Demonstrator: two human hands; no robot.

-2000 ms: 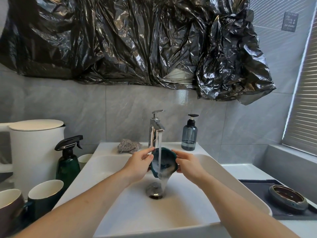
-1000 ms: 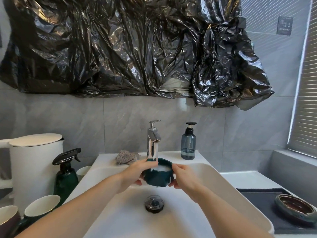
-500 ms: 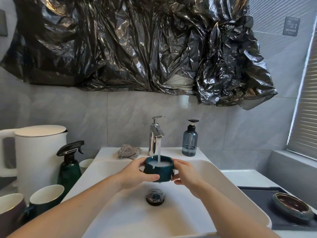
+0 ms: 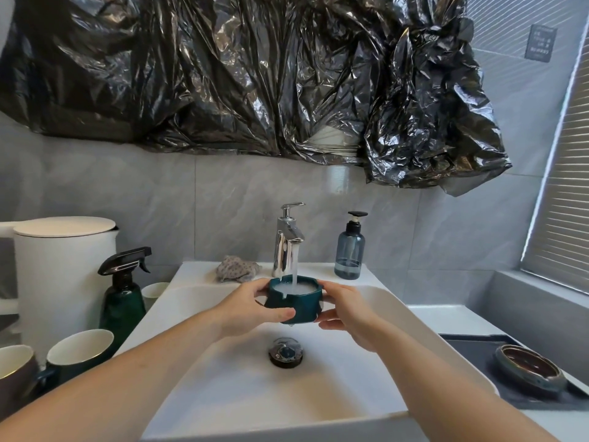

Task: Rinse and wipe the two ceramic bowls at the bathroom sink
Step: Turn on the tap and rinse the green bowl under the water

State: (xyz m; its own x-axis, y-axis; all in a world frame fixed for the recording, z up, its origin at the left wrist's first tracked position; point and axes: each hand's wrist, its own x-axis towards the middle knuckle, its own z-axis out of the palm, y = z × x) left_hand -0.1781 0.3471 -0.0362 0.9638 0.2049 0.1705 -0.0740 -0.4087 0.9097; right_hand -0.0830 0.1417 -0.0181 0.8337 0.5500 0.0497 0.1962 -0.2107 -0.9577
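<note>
While water runs from the chrome faucet [image 4: 288, 240], the dark green ceramic bowl [image 4: 294, 302] sits upright under the stream, above the white sink [image 4: 223, 378], gripped by left hand [image 4: 247, 311] and right hand [image 4: 345, 311] at opposite sides.

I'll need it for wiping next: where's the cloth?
The cloth lies crumpled on the sink's back ledge, just left of the tap, behind the left hand.

Place: a home bathroom.
Basin: white sink [image 4: 424, 352] under a chrome faucet [image 4: 287, 240], water running.
Walls: grey tile.
Toiletries: pump soap bottle [image 4: 349, 250] on the ledge.
Window: slatted blind [image 4: 561, 173].
</note>
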